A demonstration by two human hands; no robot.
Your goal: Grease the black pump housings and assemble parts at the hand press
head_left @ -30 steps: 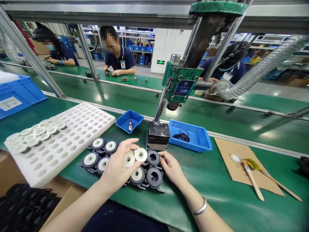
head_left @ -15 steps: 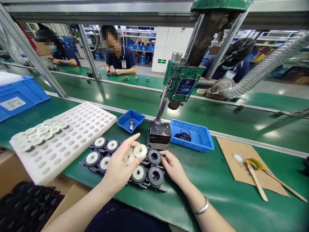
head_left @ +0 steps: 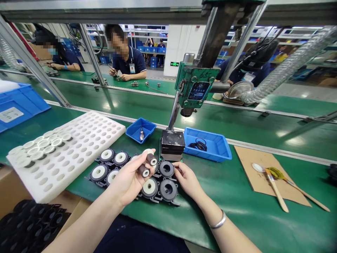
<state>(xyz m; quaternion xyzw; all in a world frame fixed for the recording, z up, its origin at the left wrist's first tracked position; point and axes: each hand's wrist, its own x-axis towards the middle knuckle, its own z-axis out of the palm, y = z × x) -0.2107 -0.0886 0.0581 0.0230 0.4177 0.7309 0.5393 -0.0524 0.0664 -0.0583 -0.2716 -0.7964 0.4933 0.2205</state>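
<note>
My left hand [head_left: 127, 182] is closed around two rotors [head_left: 144, 171], each with a white disc and a dark brown cylinder whose pale bored end faces me. They are held above the rows of round black housings. At the right end, the thumb and fingertips of my right hand [head_left: 188, 180] grip the edge of a black housing [head_left: 166, 169] with an open dark centre. In front of it lies another black housing [head_left: 168, 190] with an open centre. Beside that, one housing carries a white disc [head_left: 149, 186], as do several farther left. My left hand hides part of the rows.
A white foam tray [head_left: 86, 147] with white-disc parts lies left. Behind the housings stand a small blue bin [head_left: 134, 131], a green press [head_left: 196, 86] with a black block [head_left: 172, 140], and a blue tray [head_left: 217, 147] of black rings. Brushes [head_left: 276, 193] rest on cardboard at right.
My left hand has turned the two rotors over: their white discs faced up before, now their brown cylinders point toward me. My right hand stays at the same housing.
</note>
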